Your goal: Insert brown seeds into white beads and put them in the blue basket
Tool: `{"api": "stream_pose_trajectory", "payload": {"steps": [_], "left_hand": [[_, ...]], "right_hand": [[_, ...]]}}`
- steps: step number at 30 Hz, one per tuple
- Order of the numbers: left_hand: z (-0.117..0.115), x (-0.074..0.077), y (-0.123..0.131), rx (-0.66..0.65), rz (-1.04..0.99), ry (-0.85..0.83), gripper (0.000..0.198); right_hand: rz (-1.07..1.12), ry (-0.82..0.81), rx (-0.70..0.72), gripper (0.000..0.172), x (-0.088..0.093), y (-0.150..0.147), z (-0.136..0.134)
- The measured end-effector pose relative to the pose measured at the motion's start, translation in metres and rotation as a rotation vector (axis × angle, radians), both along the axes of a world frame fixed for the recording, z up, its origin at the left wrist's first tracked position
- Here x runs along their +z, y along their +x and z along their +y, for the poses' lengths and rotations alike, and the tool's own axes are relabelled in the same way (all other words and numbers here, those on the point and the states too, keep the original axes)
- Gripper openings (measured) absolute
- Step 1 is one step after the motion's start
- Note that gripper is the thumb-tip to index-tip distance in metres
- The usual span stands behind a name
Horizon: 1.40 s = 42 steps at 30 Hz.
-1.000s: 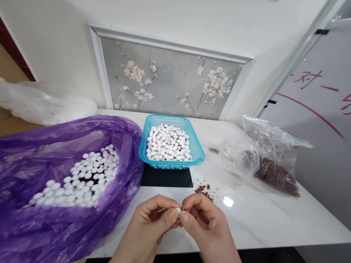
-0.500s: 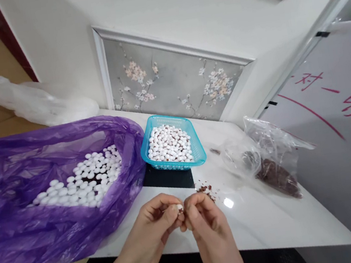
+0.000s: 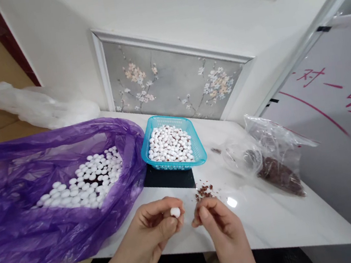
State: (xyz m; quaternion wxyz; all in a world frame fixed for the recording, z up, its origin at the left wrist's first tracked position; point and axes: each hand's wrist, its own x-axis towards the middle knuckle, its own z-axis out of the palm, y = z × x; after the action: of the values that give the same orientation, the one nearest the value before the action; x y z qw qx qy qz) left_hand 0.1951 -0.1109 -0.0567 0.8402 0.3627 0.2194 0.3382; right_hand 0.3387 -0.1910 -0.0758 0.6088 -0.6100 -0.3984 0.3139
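- Directly in front of us, low in the view, our two bare hands hover over the near edge of a white table [image 3: 275,222].
- Our left hand [image 3: 153,229] is closed around one small white bead [image 3: 175,212], which is pinched between thumb and forefinger and raised just above the tabletop.
- Our right hand [image 3: 217,224] sits just beside it, apart from the bead, with thumb and forefinger pressed together; we cannot tell whether anything is caught between them.
- Just beyond our right fingertips lies a small scatter of brown flakes [image 3: 204,191] on the table.
- To the left, a big purple bag [image 3: 29,232] lies open, with a heap of beads [image 3: 84,184] inside.
- Behind the hands stands a blue basket [image 3: 198,148], full of more white pieces [image 3: 169,143], resting on a dark square [image 3: 169,180].
- To the right lies a crumpled clear bag [image 3: 272,141] with brown bits [image 3: 279,175] in it.
- Further left, behind the purple bag, lies a white plastic bag [image 3: 36,106].
- Against the wall behind the basket is a grey panel [image 3: 171,79] painted with blossoms.
- At far right leans a whiteboard [image 3: 345,145] with red writing.
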Motion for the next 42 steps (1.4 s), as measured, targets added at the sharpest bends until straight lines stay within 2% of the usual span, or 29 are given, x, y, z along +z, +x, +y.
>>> {"api": "stream_pose_trajectory", "payload": {"steps": [4,8,11,14,18,21,23,26,29,33,36,39,42], "left_hand": [[0.000,-0.002,0.001,0.028,0.037,0.000,0.013],[0.002,-0.006,0.005,0.096,0.078,-0.035,0.011],[0.011,-0.003,0.014,0.151,0.093,-0.075,0.013],[0.029,0.009,0.027,0.262,0.096,-0.108,0.012],[0.056,0.037,0.044,0.362,0.074,0.019,0.019],[0.071,0.055,0.049,0.323,0.101,0.057,0.038],[0.077,0.060,0.048,0.316,0.125,0.051,0.058],[0.081,0.057,0.039,0.372,0.127,0.099,0.070],[0.073,0.044,0.029,0.419,0.115,0.183,0.058],[0.054,0.031,0.016,0.340,0.223,0.317,0.041],[0.054,0.033,-0.003,0.322,0.506,0.605,0.036],[0.073,0.039,-0.037,0.413,0.906,0.956,0.032],[0.099,0.038,-0.074,0.459,1.115,1.024,0.028]], "right_hand": [[-0.180,-0.015,-0.148,0.023,-0.006,0.032,-0.009],[-0.271,-0.089,-0.336,0.026,-0.019,0.067,-0.016],[-0.437,-0.195,-0.374,0.030,-0.028,0.080,-0.014],[-0.596,-0.245,-0.304,0.029,-0.033,0.079,-0.007],[-0.690,-0.281,-0.260,0.022,-0.031,0.070,0.004],[-0.760,-0.313,-0.256,0.021,-0.030,0.067,0.006],[-0.795,-0.326,-0.255,0.023,-0.030,0.066,0.006],[-0.827,-0.334,-0.252,0.027,-0.034,0.066,0.004],[-0.867,-0.330,-0.238,0.033,-0.041,0.070,0.000],[-0.907,-0.360,-0.180,0.028,-0.052,0.080,-0.004],[-0.902,-0.382,-0.212,0.028,-0.054,0.078,-0.004],[-0.898,-0.352,-0.310,0.034,-0.050,0.067,-0.005],[-0.874,-0.305,-0.380,0.037,-0.045,0.057,-0.006]]}}
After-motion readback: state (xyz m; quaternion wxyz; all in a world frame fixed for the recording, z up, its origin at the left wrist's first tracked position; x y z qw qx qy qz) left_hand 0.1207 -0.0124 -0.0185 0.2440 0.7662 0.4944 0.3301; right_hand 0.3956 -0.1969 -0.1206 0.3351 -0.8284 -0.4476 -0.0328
